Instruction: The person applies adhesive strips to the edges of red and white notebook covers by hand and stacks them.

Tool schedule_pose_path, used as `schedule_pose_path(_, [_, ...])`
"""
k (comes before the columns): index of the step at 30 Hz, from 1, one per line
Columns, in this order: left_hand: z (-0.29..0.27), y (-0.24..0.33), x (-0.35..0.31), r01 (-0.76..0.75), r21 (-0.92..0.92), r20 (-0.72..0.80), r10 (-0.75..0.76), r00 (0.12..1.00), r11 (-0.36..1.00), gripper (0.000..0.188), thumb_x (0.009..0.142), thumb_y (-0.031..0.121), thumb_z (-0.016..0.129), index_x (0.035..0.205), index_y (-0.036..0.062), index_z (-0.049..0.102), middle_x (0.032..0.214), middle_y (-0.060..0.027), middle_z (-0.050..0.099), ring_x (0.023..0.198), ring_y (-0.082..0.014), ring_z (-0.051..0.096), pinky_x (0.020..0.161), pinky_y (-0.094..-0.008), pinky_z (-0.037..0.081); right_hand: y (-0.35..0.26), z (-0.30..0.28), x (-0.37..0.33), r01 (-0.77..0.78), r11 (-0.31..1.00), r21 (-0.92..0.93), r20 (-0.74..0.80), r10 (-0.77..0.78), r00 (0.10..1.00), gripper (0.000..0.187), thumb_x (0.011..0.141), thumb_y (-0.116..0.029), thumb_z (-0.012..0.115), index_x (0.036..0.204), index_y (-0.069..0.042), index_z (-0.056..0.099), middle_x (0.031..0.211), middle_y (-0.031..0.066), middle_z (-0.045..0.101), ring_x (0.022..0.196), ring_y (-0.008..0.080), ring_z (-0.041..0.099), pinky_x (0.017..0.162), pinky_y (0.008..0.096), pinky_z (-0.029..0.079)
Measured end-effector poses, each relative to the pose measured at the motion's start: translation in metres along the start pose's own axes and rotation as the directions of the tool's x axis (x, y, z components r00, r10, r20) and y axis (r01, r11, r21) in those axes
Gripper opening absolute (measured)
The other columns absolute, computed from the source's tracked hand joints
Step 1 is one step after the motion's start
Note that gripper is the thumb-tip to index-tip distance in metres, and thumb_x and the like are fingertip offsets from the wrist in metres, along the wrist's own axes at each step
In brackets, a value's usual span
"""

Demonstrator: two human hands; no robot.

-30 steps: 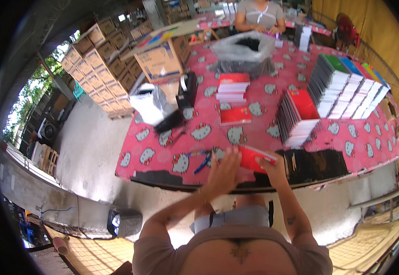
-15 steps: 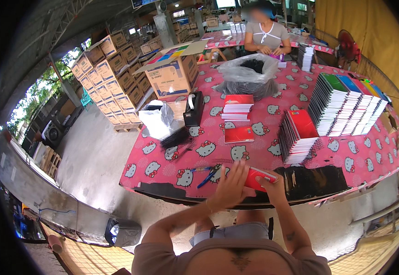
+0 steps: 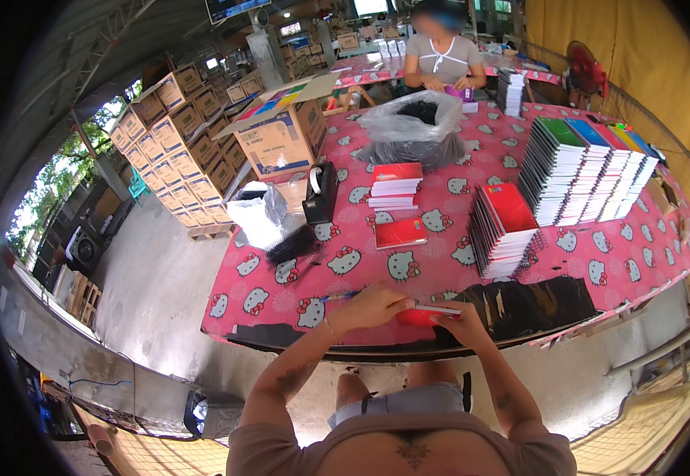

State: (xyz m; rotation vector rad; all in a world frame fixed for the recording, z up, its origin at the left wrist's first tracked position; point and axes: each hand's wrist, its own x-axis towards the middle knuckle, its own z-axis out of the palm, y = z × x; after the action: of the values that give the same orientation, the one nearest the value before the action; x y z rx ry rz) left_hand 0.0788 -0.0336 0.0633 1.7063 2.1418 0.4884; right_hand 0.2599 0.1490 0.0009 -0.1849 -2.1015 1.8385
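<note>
A small red notebook (image 3: 418, 316) is held low over the near edge of the table, its white page edges facing up. My right hand (image 3: 459, 320) grips its right end, thumb on the cover. My left hand (image 3: 378, 305) is closed, fingertips together at the notebook's left end; whatever they pinch is too small to make out. Partly hidden behind the left hand, a blue pen-like tool (image 3: 338, 297) lies on the table. Ahead are a single red notebook (image 3: 401, 232) and a short stack of red notebooks (image 3: 395, 187). A taller stack of spiral-bound red notebooks (image 3: 505, 232) stands to the right.
Coloured notebook stacks (image 3: 587, 170) fill the right side of the pink table (image 3: 345, 321). A plastic bag of black coils (image 3: 412, 131), a black tape dispenser (image 3: 320, 193), a white bag (image 3: 257, 210) and an open carton (image 3: 281, 139) stand farther off. Across sits a co-worker (image 3: 444, 59).
My left hand has gone from spread fingers over the notebook to a closed grip at its left end. The notebook has shifted slightly left and tilted, showing its page edges.
</note>
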Motion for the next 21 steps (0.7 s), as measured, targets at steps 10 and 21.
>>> schedule_pose_path(10, [-0.005, 0.005, 0.003, -0.044, -0.061, -0.067, 0.040, 0.997, 0.997, 0.048, 0.091, 0.040, 0.069, 0.127, 0.0092, 0.063, 0.112, -0.0142, 0.071, 0.106, -0.0334, 0.067, 0.104, -0.0438, 0.042, 0.024, 0.005, 0.000, -0.022, 0.996, 0.084, -0.006, 0.022, 1.000, 0.023, 0.090, -0.007, 0.072, 0.111, 0.002, 0.070, 0.089, 0.0022, 0.067, 0.083, 0.0075, 0.057, 0.076, 0.0241, 0.048])
schedule_pose_path(21, [0.006, -0.009, 0.005, -0.153, -0.099, -0.153, 0.137, 0.979, 0.983, 0.018, 0.091, 0.020, 0.068, 0.106, 0.0095, 0.068, 0.093, -0.0092, 0.070, 0.086, -0.0271, 0.064, 0.086, -0.0415, 0.046, 0.024, 0.005, -0.001, -0.019, 0.995, 0.094, -0.006, 0.020, 1.000, 0.025, 0.089, -0.006, 0.073, 0.113, 0.000, 0.071, 0.090, 0.0028, 0.068, 0.082, 0.0081, 0.058, 0.076, 0.0248, 0.048])
